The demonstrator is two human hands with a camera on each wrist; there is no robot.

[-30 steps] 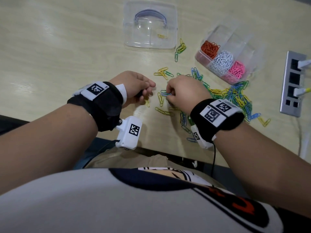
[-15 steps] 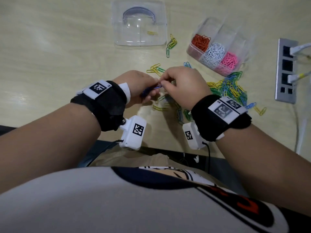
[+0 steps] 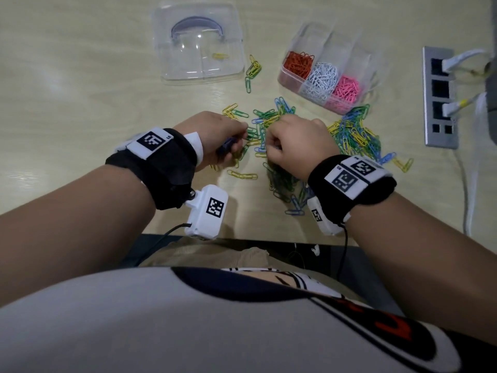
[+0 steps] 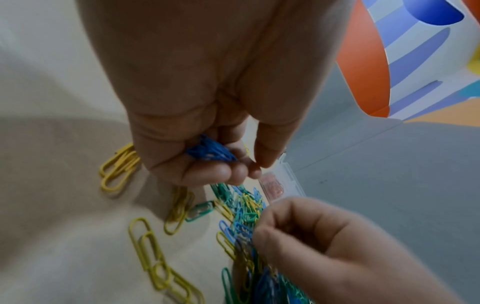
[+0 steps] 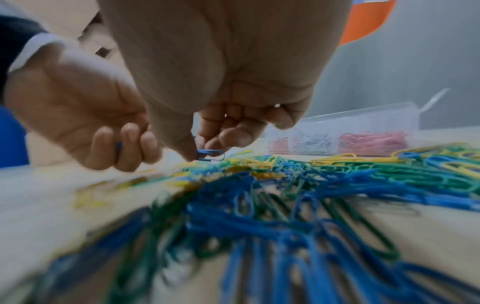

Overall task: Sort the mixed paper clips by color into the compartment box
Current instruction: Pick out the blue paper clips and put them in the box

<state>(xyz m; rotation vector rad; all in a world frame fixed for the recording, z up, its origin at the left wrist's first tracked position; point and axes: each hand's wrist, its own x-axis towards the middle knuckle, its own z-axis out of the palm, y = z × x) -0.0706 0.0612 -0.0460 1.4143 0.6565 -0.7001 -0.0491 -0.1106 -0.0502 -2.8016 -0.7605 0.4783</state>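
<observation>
The left hand (image 3: pixel 215 138) is curling its fingers round a small bunch of blue paper clips (image 4: pixel 210 152), holding them in the palm just above the tabletop (image 3: pixel 80 90) near its front edge. The right hand (image 3: pixel 295 144) is working just beside it, its thumb and forefinger pinching a single blue clip (image 5: pixel 210 154) over the loose pile of blue, green and yellow clips (image 3: pixel 352 133), which is spreading from under both hands toward the right edge. The compartment box (image 3: pixel 347 47) is sitting toward the far right part of the tabletop, its near row carrying orange clips (image 3: pixel 298 64), white clips (image 3: pixel 322 79) and pink clips (image 3: pixel 345 90) in separate compartments. A clear lid (image 3: pixel 199 41) is lying near the far edge, with one yellow clip showing through it, and a power strip (image 3: pixel 439 98) is lying along the right edge
</observation>
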